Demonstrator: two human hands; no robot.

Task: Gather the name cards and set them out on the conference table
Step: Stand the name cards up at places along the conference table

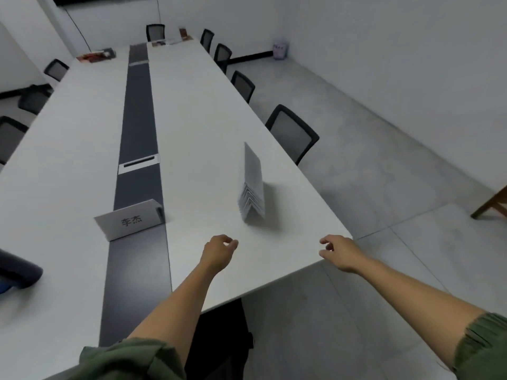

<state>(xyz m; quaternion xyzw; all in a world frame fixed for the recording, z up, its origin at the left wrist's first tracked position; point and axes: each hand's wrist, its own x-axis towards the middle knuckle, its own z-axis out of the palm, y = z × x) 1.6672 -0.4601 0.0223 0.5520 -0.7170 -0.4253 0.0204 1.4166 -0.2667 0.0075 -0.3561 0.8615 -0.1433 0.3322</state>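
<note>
A stack of folded white name cards [253,185], nested as tents, stands on the long white conference table [208,111] near its right edge. One single name card [129,220] with black characters stands on the dark centre strip [138,105], to the left of the stack. My left hand [219,252] hovers over the table just in front of the stack, fingers loosely curled and holding nothing. My right hand [338,252] hangs at the table's near right corner, fingers apart and holding nothing. Both hands are apart from the cards.
Black mesh chairs [292,133] line the right side, and others stand on the left and at the far end. A dark bag [19,270] lies at the table's left edge. Small items [96,54] sit at the far end. A wooden leg [491,201] shows at the right.
</note>
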